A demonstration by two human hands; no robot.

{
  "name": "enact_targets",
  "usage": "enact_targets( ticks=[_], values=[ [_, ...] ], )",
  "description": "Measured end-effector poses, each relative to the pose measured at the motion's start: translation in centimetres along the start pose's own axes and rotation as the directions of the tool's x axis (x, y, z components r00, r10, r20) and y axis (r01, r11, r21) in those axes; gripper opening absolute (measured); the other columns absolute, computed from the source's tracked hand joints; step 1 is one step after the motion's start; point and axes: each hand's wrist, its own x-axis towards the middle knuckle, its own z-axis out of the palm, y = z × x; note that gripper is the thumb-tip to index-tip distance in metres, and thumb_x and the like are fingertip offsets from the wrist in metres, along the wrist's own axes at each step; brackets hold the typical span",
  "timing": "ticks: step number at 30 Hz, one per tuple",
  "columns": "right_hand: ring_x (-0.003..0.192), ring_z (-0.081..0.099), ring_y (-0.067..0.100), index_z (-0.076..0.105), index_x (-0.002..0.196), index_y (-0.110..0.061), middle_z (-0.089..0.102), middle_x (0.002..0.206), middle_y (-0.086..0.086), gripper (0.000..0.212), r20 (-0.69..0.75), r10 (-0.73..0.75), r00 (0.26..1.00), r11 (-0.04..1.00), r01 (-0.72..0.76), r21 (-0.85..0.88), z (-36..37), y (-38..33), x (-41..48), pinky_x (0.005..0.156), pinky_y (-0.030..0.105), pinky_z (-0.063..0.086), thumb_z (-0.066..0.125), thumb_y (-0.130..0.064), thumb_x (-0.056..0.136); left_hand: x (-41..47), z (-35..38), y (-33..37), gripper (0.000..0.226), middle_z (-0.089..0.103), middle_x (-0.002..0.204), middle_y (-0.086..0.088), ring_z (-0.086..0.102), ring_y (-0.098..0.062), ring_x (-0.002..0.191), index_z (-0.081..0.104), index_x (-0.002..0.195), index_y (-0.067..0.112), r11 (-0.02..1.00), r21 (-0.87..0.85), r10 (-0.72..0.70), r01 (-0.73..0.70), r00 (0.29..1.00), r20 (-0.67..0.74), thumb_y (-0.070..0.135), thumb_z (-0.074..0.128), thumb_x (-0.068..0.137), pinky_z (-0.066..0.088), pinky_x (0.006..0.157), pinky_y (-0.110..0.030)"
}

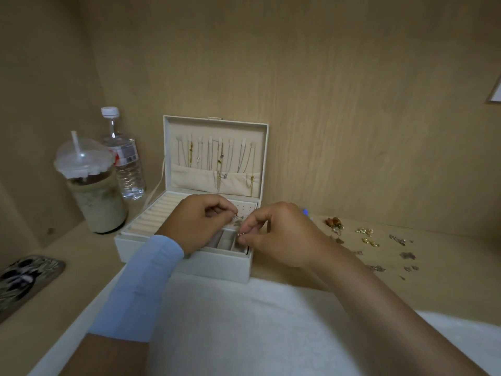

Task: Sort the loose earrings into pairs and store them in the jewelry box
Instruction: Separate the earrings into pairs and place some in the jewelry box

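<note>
The left hand [200,221] pinches a small silver earring [239,217] at its fingertips. Just below it, the right hand [276,234] pinches another small silver piece [240,234] (a match, I'd guess, though it's too tiny to tell). Both hover over the open jewelry box [184,263]. Best to keep both pinches firm and lower the pair together into one front compartment [225,240]. The raised lid [217,131] stands close behind. The loose earrings [368,241] lie well apart to the right, where the table [447,289] offers room. A cup [92,191] and bottle [124,164] crowd the left.
</note>
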Motion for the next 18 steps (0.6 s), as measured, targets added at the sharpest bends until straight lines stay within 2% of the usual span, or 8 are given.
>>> enact_targets(
  ticks=[2, 4, 7, 10, 13, 14, 16, 18],
  values=[
    [0.073, 0.063, -0.005, 0.077, 0.085, -0.032, 0.070, 0.080, -0.017, 0.004, 0.028, -0.023, 0.999, 0.993, 0.026, -0.115, 0.4, 0.0, 0.2, 0.071, 0.028, 0.055, 0.078, -0.035, 0.082, 0.0, -0.3, -0.2, 0.023, 0.073, 0.080, 0.017, 0.064, -0.001, 0.080, 0.074, 0.080, 0.034, 1.000, -0.009, 0.016, -0.016, 1.000, 0.000, 0.012, 0.071, 0.086, 0.047, 0.074, -0.009],
    [0.082, 0.063, -0.001, 0.076, 0.083, -0.034, 0.069, 0.081, -0.017, 0.003, 0.061, -0.044, 0.997, 0.979, 0.055, -0.198, 0.5, -0.1, 0.3, 0.079, 0.036, 0.056, 0.073, -0.034, 0.083, 0.1, -0.6, -0.5, 0.019, 0.073, 0.083, 0.016, 0.066, -0.009, 0.086, 0.075, 0.081, 0.033, 1.000, -0.013, 0.026, -0.026, 1.000, 0.000, 0.015, 0.072, 0.086, 0.052, 0.082, -0.020],
    [0.083, 0.063, 0.000, 0.078, 0.086, -0.033, 0.069, 0.086, -0.014, 0.010, 0.114, -0.066, 0.991, 0.970, 0.090, -0.224, 0.4, -0.3, 0.4, 0.079, 0.030, 0.054, 0.069, -0.030, 0.088, 0.0, -0.8, -0.4, 0.017, 0.073, 0.084, 0.017, 0.066, -0.015, 0.088, 0.076, 0.083, 0.034, 0.998, -0.025, 0.053, -0.052, 0.999, 0.008, 0.017, 0.072, 0.086, 0.055, 0.086, -0.031],
    [0.064, 0.059, -0.008, 0.079, 0.090, -0.025, 0.071, 0.083, -0.013, 0.011, 0.059, -0.026, 0.998, 0.999, 0.029, -0.041, -0.1, -0.5, 0.5, 0.060, 0.009, 0.041, 0.069, -0.025, 0.092, -0.1, -0.8, -0.1, 0.017, 0.072, 0.080, 0.015, 0.065, -0.011, 0.082, 0.076, 0.084, 0.034, 0.997, -0.048, 0.056, -0.054, 0.998, 0.032, 0.018, 0.072, 0.086, 0.054, 0.079, -0.023],
    [0.057, 0.055, -0.007, 0.074, 0.092, -0.029, 0.069, 0.081, -0.011, 0.002, -0.135, 0.028, 0.990, 0.994, -0.014, 0.106, -0.4, 0.4, 1.2, 0.063, 0.015, 0.038, 0.073, -0.029, 0.090, -0.3, -0.6, 0.3, 0.013, 0.073, 0.078, 0.006, 0.066, -0.011, 0.079, 0.077, 0.086, 0.030, 0.996, -0.087, 0.021, -0.015, 0.998, 0.066, 0.018, 0.074, 0.085, 0.053, 0.074, -0.019],
    [0.056, 0.054, -0.006, 0.072, 0.096, -0.031, 0.070, 0.082, -0.011, 0.009, -0.161, 0.053, 0.986, 0.990, -0.031, 0.134, -0.3, 0.6, 1.3, 0.064, 0.018, 0.039, 0.076, -0.032, 0.088, -0.3, -0.6, 0.5, 0.012, 0.074, 0.078, 0.004, 0.067, -0.011, 0.079, 0.077, 0.086, 0.029, 0.995, -0.097, 0.016, -0.009, 0.997, 0.073, 0.018, 0.075, 0.084, 0.053, 0.075, -0.018],
    [0.055, 0.055, -0.006, 0.072, 0.100, -0.029, 0.071, 0.079, -0.010, 0.016, -0.145, 0.099, 0.985, 0.972, -0.065, 0.224, -0.1, 0.6, 1.4, 0.064, 0.019, 0.041, 0.079, -0.029, 0.085, -0.5, -0.6, 0.7, 0.011, 0.074, 0.077, 0.003, 0.068, -0.009, 0.080, 0.077, 0.085, 0.027, 0.994, -0.109, 0.018, -0.008, 0.996, 0.088, 0.016, 0.076, 0.083, 0.052, 0.076, -0.015],
    [0.053, 0.057, -0.007, 0.077, 0.095, -0.019, 0.070, 0.071, -0.011, 0.011, -0.084, 0.116, 0.990, 0.952, -0.087, 0.294, 0.0, 0.5, 1.4, 0.059, 0.012, 0.042, 0.080, -0.019, 0.084, -0.6, -0.7, 0.7, 0.010, 0.074, 0.077, 0.005, 0.069, -0.008, 0.079, 0.077, 0.085, 0.026, 0.994, -0.105, 0.016, -0.005, 0.994, 0.106, 0.017, 0.078, 0.081, 0.053, 0.077, -0.016]
  ],
)
